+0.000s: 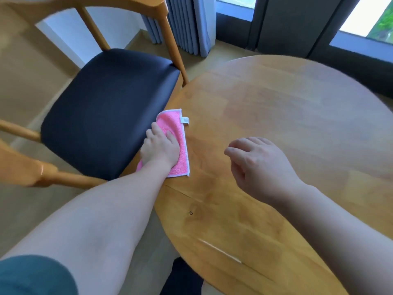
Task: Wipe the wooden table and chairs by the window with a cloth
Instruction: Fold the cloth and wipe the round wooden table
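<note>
L hand point(160, 148) on cloth point(174, 133), lengthwise along table point(276, 128) edge

Chair point(102, 107) backrest blurred, cut off at top (cloth point(174, 133) tag unreadable)

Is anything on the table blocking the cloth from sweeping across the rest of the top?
Nothing visible does. The left hand presses the pink cloth at the table's left edge, beside the chair. The right hand hovers over the wood without touching it.

Round wooden table point(276, 116); pink cloth point(176, 133) flat at its left edge.
</note>
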`<control>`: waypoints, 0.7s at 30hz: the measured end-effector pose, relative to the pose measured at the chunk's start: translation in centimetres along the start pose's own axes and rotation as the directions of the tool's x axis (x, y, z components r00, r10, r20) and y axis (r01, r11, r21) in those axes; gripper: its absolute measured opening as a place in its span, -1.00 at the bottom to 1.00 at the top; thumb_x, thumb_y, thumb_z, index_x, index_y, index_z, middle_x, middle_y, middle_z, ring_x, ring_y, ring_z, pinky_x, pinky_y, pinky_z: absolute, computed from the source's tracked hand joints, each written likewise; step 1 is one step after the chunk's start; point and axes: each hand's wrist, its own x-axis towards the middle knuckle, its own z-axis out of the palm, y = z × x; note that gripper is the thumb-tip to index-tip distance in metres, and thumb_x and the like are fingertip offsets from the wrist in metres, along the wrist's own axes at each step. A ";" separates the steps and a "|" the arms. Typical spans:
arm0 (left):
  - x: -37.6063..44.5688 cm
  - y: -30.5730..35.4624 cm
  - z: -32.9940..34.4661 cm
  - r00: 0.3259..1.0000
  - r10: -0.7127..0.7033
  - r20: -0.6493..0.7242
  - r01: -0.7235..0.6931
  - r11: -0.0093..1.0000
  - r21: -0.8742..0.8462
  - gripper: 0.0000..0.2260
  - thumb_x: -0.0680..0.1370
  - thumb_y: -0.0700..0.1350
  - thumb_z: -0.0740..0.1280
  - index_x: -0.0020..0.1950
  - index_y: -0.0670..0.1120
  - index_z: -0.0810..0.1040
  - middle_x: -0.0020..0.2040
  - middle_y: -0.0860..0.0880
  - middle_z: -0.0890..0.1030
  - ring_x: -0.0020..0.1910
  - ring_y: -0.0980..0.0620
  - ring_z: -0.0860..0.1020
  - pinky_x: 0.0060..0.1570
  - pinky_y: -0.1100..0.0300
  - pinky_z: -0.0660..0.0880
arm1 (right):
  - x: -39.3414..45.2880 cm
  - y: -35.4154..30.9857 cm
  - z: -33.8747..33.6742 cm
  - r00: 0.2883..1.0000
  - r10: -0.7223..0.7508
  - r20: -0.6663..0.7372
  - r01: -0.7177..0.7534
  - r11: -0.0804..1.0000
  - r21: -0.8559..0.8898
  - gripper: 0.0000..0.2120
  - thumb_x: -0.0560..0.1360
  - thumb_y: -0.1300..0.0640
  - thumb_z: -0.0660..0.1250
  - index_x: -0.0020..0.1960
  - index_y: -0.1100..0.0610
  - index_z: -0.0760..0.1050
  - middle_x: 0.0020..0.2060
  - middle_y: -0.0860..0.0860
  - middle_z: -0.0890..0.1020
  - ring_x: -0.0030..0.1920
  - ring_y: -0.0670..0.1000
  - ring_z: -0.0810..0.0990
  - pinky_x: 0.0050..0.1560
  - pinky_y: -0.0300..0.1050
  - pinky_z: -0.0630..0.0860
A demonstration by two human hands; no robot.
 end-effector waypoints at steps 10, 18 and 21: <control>-12.2 -3.3 0.5 0.967 -0.251 0.031 0.253 0.957 -0.141 -0.50 0.62 0.00 -0.02 0.52 -0.17 0.04 0.36 -0.20 0.37 0.20 -0.22 0.47 0.00 -0.03 0.42 | -4.6 -4.4 -1.7 0.989 -0.127 0.072 0.125 0.992 0.029 -0.89 0.37 0.34 0.33 -0.19 0.21 0.61 -0.17 0.09 0.66 -0.26 0.17 0.60 -0.21 0.01 0.54; -17.7 -5.2 1.4 0.951 -0.262 0.164 0.305 0.885 -0.352 -0.63 0.62 -0.02 0.01 0.35 -0.18 0.22 0.21 -0.23 0.51 0.08 -0.26 0.53 -0.15 0.09 0.31 | -3.8 -10.3 0.1 0.975 -0.182 0.127 0.179 0.983 0.037 -0.86 0.39 0.34 0.31 -0.14 0.22 0.63 -0.13 0.12 0.67 -0.20 0.20 0.62 -0.17 0.07 0.56; -19.7 -6.7 1.1 0.967 -0.150 0.206 0.226 0.879 -0.421 -0.76 0.62 -0.03 0.04 0.15 -0.16 0.31 0.07 -0.22 0.57 -0.05 -0.25 0.55 -0.23 0.10 0.30 | -4.0 -12.9 1.2 0.976 -0.182 0.120 0.180 0.983 0.032 -0.82 0.42 0.29 0.24 -0.15 0.22 0.63 -0.14 0.11 0.67 -0.20 0.19 0.63 -0.19 0.06 0.56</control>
